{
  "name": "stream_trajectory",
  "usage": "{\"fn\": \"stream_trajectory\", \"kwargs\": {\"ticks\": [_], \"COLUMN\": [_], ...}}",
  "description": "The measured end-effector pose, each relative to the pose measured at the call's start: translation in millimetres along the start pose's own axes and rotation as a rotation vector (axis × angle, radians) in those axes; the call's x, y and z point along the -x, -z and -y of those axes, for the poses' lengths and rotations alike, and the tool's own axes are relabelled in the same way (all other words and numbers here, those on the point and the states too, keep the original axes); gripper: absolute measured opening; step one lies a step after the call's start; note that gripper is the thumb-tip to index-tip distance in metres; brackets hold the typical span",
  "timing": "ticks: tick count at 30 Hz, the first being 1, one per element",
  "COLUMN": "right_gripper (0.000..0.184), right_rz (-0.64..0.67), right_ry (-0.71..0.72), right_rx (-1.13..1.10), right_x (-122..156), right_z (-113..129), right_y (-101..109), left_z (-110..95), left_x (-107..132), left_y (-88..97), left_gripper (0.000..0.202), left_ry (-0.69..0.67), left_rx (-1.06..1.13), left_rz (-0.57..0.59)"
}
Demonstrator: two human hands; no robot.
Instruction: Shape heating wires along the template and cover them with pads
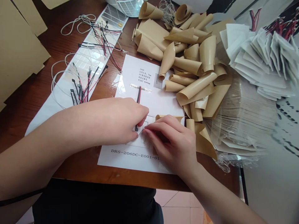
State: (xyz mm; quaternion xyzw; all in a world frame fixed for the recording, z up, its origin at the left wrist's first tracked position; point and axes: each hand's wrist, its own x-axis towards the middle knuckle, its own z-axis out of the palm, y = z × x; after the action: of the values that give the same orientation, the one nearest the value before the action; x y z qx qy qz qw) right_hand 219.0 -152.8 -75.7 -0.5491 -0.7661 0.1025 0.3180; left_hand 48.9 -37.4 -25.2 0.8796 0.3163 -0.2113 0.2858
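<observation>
My left hand (125, 119) is curled over the middle of a printed white sheet (107, 158), its fingers closed around a short red-and-black wire lead (139, 95). The lead's small black end (136, 128) pokes out between finger and thumb. Clear tape (147, 90) crosses the sheet at the lead's upper end. Close by on the right, my right hand (175, 137) pinches thumb and forefinger together low over the sheet. Whatever is in that pinch is too small to make out. A piece of curled brown paper (169, 118) lies just behind my right hand.
Many curled brown paper pieces (196, 87) are heaped at the right. Beyond them stand stacked white pouches (247, 53) and a plastic-wrapped stack (247, 109). At left, wire leads (80, 90) lie on a glossy strip (56, 105). Brown card (18, 49) borders the far left.
</observation>
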Motion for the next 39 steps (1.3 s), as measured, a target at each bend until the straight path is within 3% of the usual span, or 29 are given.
{"fn": "stream_trajectory", "kwargs": {"ticks": [16,23,39], "right_gripper": [0.01,0.01,0.009], "right_rz": [0.007,0.011,0.004], "right_ry": [-0.004,0.015,0.017], "right_rx": [-0.017,-0.026,-0.027], "right_x": [2.2,1.3,2.3], "right_z": [-1.4,-1.6,-2.3], "right_y": [0.2,1.4,1.6], "left_z": [-5.5,-5.9,-4.2], "left_x": [1.5,-1.5,-0.6], "left_y": [-3.1,0.0,4.5], "left_gripper": [0.019,0.009,0.016], "left_ry": [-0.081,-0.055,-0.034], "left_rx": [0.001,0.032,0.064], "left_rz": [-0.064,0.002,0.048]}}
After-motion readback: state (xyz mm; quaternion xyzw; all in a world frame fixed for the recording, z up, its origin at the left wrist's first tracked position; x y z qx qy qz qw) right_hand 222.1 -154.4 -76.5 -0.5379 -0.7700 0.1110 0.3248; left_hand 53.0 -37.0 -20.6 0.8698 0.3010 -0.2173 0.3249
